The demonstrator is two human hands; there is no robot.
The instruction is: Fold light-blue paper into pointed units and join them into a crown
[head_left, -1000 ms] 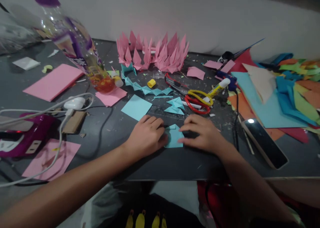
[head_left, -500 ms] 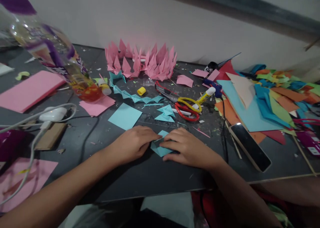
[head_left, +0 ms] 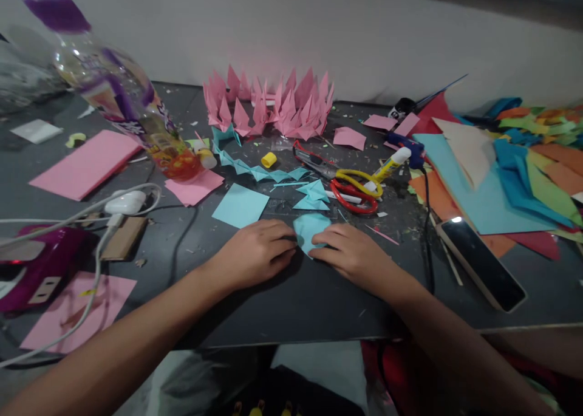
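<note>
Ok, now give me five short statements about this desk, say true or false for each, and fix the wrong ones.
1. The right hand touches a light-blue paper between it and the left hand. True.
2. Both handles of the scissors are yellow. False: there is one yellow handle and one red handle.
3. The phone lies to the right of the right hand. True.
4. The bottle stands uncapped. False: its purple cap is on.
5. The pink folded-paper cluster is nearer the person than the hands. False: it stands beyond them, toward the wall.
</note>
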